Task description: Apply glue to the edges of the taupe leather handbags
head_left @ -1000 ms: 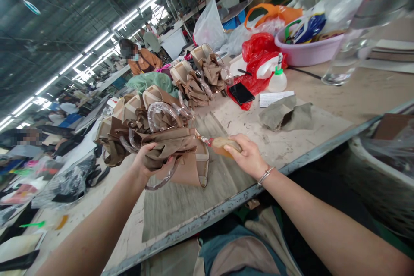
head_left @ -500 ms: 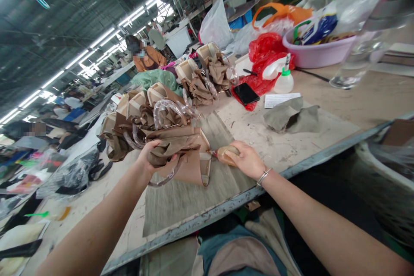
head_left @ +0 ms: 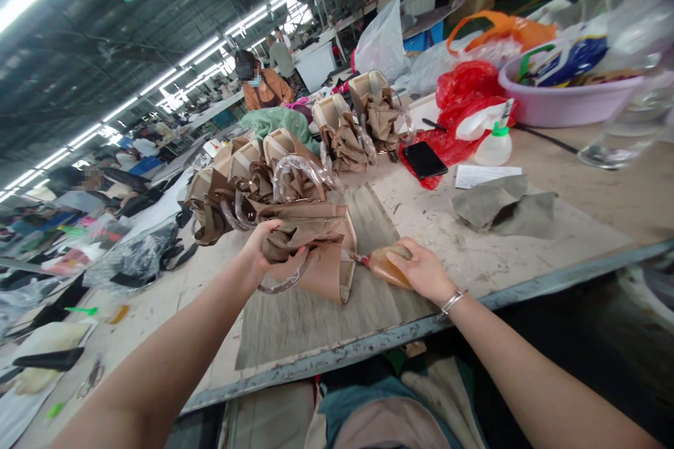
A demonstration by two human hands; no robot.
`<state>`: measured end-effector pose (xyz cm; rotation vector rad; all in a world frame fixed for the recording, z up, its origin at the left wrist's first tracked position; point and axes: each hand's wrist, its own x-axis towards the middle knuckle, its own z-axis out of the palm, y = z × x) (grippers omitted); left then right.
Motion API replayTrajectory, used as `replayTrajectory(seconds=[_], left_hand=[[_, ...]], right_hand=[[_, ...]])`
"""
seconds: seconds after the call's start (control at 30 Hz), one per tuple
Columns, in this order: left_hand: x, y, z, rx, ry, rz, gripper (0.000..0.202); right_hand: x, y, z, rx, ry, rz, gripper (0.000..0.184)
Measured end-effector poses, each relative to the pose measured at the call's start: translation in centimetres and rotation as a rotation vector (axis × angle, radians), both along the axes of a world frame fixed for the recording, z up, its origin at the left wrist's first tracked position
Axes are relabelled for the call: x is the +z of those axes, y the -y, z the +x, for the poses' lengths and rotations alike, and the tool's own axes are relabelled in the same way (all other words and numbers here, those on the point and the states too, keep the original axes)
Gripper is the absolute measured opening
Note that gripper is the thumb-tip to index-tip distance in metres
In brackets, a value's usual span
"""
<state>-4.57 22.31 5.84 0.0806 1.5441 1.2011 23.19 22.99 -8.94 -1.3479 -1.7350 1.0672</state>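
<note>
My left hand (head_left: 266,252) grips the bunched brown lining of a tan handbag (head_left: 316,273), which lies on its side on a grey-brown mat (head_left: 284,333). One handle of the bag, wrapped in clear plastic, loops down below my fingers. My right hand (head_left: 425,268) is wrapped round an amber squeeze bottle (head_left: 387,266) with a red part near its nozzle. The nozzle points left at the cream-edged end of the bag; whether it touches cannot be made out. Several similar handbags (head_left: 295,147) with crumpled brown linings stand just behind.
To the right lie a phone (head_left: 424,159) on red plastic, a white bottle with a green cap (head_left: 493,146), a paper slip (head_left: 487,176) and a crumpled grey piece (head_left: 500,207). A lilac basin (head_left: 569,102) stands farther back. A person in orange (head_left: 268,88) is beyond the bags.
The view has swung left, so the scene sits farther right. Both hands keep their holds, and the amber bottle stays at the bag's end, its body now showing more.
</note>
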Motion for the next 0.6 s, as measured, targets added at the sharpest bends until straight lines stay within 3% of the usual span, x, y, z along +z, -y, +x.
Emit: replayTrajectory(seconds=[0.2, 0.4, 0.6], left_hand=[[-0.9, 0.1, -1.3, -0.129, 0.025, 0.029, 0.018], [-1.1, 0.4, -1.3, -0.133, 0.056, 0.065, 0.019], [-1.2, 0.2, -1.5, -0.111, 0.085, 0.001, 0.018]], right_hand=[[-0.2, -0.1, 0.0, -0.058, -0.009, -0.047, 0.022], [-0.1, 0.0, 0.0, -0.052, -0.015, -0.059, 0.024], [-0.4, -0.2, 0.1, -0.073, 0.004, -0.057, 0.028]])
